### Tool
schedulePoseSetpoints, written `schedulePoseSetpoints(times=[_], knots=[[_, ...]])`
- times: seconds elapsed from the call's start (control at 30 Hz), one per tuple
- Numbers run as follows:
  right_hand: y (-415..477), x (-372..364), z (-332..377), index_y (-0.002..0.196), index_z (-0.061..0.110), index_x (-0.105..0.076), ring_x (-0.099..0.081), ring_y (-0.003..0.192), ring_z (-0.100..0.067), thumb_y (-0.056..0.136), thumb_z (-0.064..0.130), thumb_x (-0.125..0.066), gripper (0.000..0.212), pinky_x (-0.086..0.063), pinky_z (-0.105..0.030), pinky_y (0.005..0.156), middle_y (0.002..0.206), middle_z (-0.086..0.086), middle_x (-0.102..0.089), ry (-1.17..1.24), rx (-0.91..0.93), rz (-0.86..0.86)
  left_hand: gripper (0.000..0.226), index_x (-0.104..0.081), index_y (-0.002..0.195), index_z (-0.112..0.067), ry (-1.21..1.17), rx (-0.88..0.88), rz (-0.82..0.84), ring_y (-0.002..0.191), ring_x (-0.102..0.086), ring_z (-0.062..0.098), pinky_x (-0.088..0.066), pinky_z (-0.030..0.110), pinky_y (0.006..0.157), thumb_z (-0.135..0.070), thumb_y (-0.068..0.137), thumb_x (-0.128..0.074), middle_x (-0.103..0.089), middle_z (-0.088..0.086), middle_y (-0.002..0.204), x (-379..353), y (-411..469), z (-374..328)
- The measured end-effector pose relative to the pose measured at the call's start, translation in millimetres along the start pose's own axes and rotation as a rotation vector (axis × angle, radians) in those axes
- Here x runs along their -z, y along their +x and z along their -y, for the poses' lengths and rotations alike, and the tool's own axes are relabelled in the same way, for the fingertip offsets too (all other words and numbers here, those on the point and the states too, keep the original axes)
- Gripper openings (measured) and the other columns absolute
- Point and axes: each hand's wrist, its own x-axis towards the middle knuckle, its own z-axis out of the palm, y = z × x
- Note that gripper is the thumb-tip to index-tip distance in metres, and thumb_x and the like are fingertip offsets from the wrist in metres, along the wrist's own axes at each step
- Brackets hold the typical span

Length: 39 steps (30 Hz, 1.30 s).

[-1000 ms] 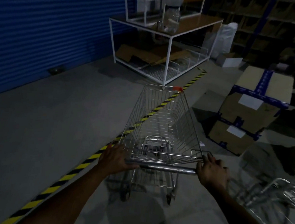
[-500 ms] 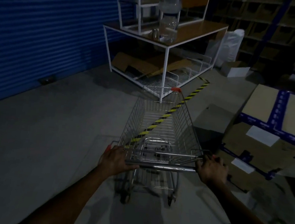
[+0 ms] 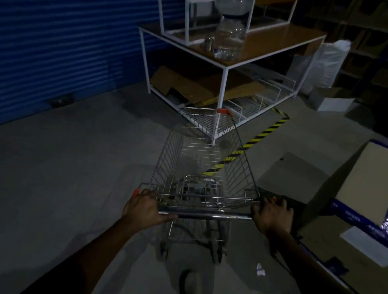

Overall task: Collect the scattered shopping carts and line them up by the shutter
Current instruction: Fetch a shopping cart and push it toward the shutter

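Observation:
A wire shopping cart (image 3: 205, 171) stands on the concrete floor right in front of me, its basket empty and its nose close to a white-framed table. My left hand (image 3: 145, 206) is closed on the left end of the cart's metal handle bar (image 3: 208, 215). My right hand (image 3: 271, 216) grips the right end of the same bar. The blue roller shutter (image 3: 64, 43) fills the wall on the left, a few steps from the cart.
The white-framed table (image 3: 225, 65) with a wooden top carries clear water jugs (image 3: 229, 38) and has flattened cardboard beneath. Large taped cardboard boxes (image 3: 361, 197) crowd the right side. A yellow-black floor stripe (image 3: 256, 140) runs under the cart. Open concrete lies to the left.
The cart has rolled forward toward the table with both hands on the handle. The boxes on the right have come closer, and the second cart at lower right has left the view.

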Motion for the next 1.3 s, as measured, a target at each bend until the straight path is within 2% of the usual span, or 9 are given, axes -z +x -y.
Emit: schedulePoseSetpoints(times=[0.1, 0.27, 0.37, 0.53, 0.7, 0.87, 1.03, 1.2, 1.3], knots=[[69, 4, -1, 0.120, 0.031, -0.064, -0.053, 0.116, -0.029, 0.093, 0.055, -0.037, 0.045, -0.042, -0.040, 0.090, 0.126, 0.002, -0.063, 0.010, 0.047, -0.047, 0.134, -0.070, 0.122, -0.028, -0.013, 0.017, -0.030, 0.127, -0.052, 0.022, -0.029, 0.040, 0.111, -0.108, 0.046, 0.005, -0.059, 0.001, 0.139, 5, 53, -7], [199, 15, 6, 0.120, 0.031, -0.064, -0.054, 0.114, -0.030, 0.080, 0.062, -0.009, 0.075, -0.045, -0.041, 0.089, 0.125, 0.002, -0.064, 0.045, 0.170, -0.055, 0.114, -0.079, 0.098, -0.028, -0.104, 0.047, -0.156, 0.101, -0.070, 0.025, -0.036, 0.050, 0.108, -0.106, 0.055, -0.009, -0.072, 0.008, 0.118, 9, 156, -15], [267, 28, 15, 0.131, 0.031, -0.060, -0.049, 0.122, -0.031, 0.090, 0.062, -0.018, 0.066, -0.043, -0.041, 0.095, 0.135, 0.002, -0.059, 0.031, 0.218, 0.000, 0.107, -0.077, 0.100, -0.034, -0.074, 0.063, -0.159, 0.095, -0.072, 0.022, -0.038, 0.051, 0.109, -0.106, 0.058, -0.010, -0.075, 0.003, 0.107, 12, 213, -16], [369, 35, 28, 0.134, 0.029, -0.056, -0.045, 0.126, -0.032, 0.100, 0.052, -0.034, 0.047, -0.041, -0.041, 0.098, 0.138, -0.001, -0.056, 0.016, 0.259, 0.081, 0.123, -0.073, 0.114, -0.035, -0.057, 0.162, -0.037, 0.114, -0.063, 0.016, -0.024, 0.046, 0.116, -0.107, 0.049, 0.002, -0.066, -0.003, 0.131, 30, 286, -19], [463, 38, 34, 0.132, 0.028, -0.058, -0.046, 0.124, -0.030, 0.096, 0.053, -0.030, 0.052, -0.041, -0.041, 0.095, 0.141, 0.001, -0.054, -0.047, 0.307, 0.057, 0.114, -0.061, 0.125, -0.052, -0.076, 0.207, -0.035, 0.123, -0.056, 0.010, -0.026, 0.042, 0.111, -0.107, 0.050, 0.005, -0.060, -0.014, 0.137, 34, 355, -29], [563, 44, 32, 0.126, 0.024, -0.062, -0.048, 0.122, -0.035, 0.097, 0.049, -0.048, 0.041, -0.044, -0.043, 0.093, 0.132, -0.004, -0.061, -0.008, 0.439, 0.005, 0.111, -0.061, 0.128, -0.049, -0.131, 0.304, -0.092, 0.115, -0.063, 0.017, -0.028, 0.044, 0.111, -0.108, 0.053, -0.006, -0.066, -0.005, 0.131, 28, 426, -49], [659, 56, 42, 0.131, 0.026, -0.060, -0.047, 0.123, -0.035, 0.097, 0.058, -0.044, 0.049, -0.042, -0.044, 0.094, 0.134, -0.006, -0.058, -0.049, 0.489, 0.069, 0.106, -0.061, 0.127, -0.050, -0.060, 0.414, 0.021, 0.125, -0.056, 0.009, -0.020, 0.046, 0.116, -0.107, 0.057, -0.005, -0.063, -0.012, 0.133, 22, 497, -60], [724, 66, 49, 0.136, 0.021, -0.057, -0.046, 0.125, -0.037, 0.100, 0.051, -0.037, 0.050, -0.039, -0.044, 0.097, 0.137, -0.009, -0.055, -0.004, 0.590, 0.052, 0.131, -0.070, 0.123, -0.029, -0.022, 0.471, 0.095, 0.132, -0.050, 0.012, -0.014, 0.046, 0.119, -0.105, 0.052, 0.010, -0.051, -0.005, 0.149, 40, 547, -80], [759, 63, 58, 0.129, 0.019, -0.061, -0.046, 0.123, -0.039, 0.096, 0.049, -0.047, 0.046, -0.040, -0.045, 0.093, 0.131, -0.010, -0.059, 0.023, 0.620, 0.045, 0.143, -0.074, 0.116, -0.022, 0.008, 0.493, 0.127, 0.135, -0.049, 0.014, -0.008, 0.048, 0.122, -0.102, 0.045, 0.021, -0.047, 0.001, 0.152, 53, 570, -90]])
